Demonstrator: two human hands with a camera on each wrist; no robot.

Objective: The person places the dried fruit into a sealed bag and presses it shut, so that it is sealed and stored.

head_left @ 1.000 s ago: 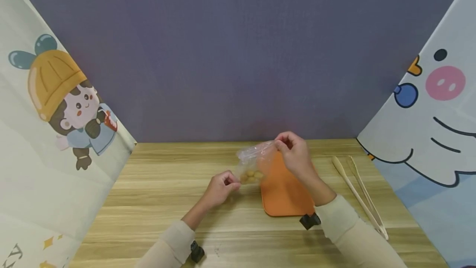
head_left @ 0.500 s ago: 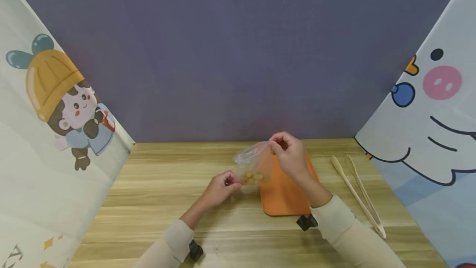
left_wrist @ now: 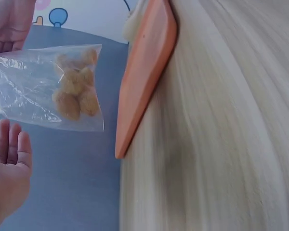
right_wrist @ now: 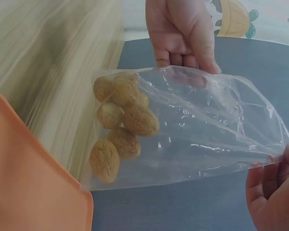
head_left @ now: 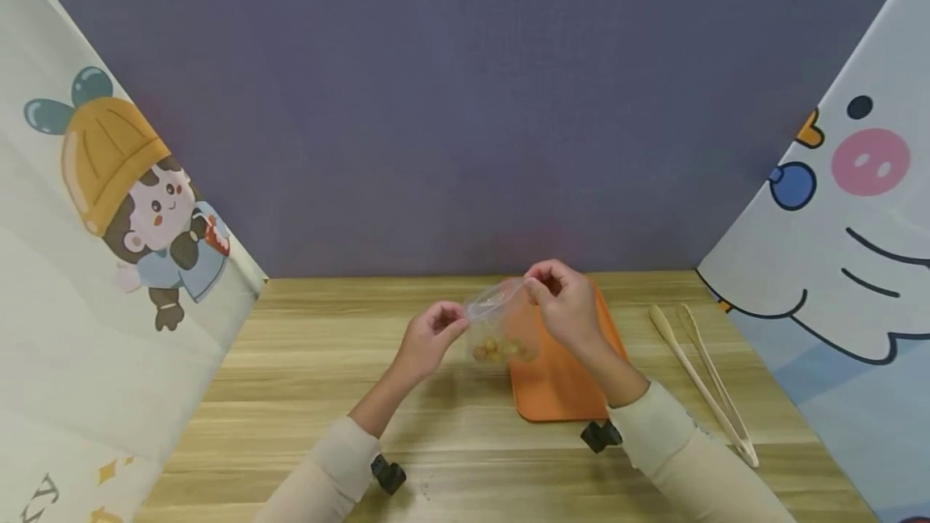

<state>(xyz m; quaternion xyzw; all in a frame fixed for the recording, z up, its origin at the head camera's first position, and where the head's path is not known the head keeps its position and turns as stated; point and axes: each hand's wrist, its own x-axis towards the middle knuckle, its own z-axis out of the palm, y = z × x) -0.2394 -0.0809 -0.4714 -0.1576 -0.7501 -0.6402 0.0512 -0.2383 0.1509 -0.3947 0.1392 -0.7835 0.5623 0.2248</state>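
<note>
A clear plastic bag [head_left: 501,317] hangs between my hands over the table, its opening at the top. Several wrinkled, brown, nut-like ovals [right_wrist: 127,118] lie in its bottom. My left hand [head_left: 429,337] pinches the bag's upper left edge between thumb and fingers. At the upper right corner, my right hand [head_left: 567,301] pinches the rim. In the right wrist view the plastic [right_wrist: 197,120] is drawn taut toward the right hand. An orange tray [head_left: 559,394] lies below and to the right, partly behind the bag and the right forearm.
Wooden tongs [head_left: 708,382] lie on the right side of the table, slightly spread. The table [head_left: 305,370] has a light wood grain. A dark grey panel [head_left: 465,119] rises at its back, and printed cloths [head_left: 857,265] flank both sides.
My left hand has moved up from the bag's lower left corner to its upper edge. My right hand has shifted slightly left, and the bag now hangs more upright.
</note>
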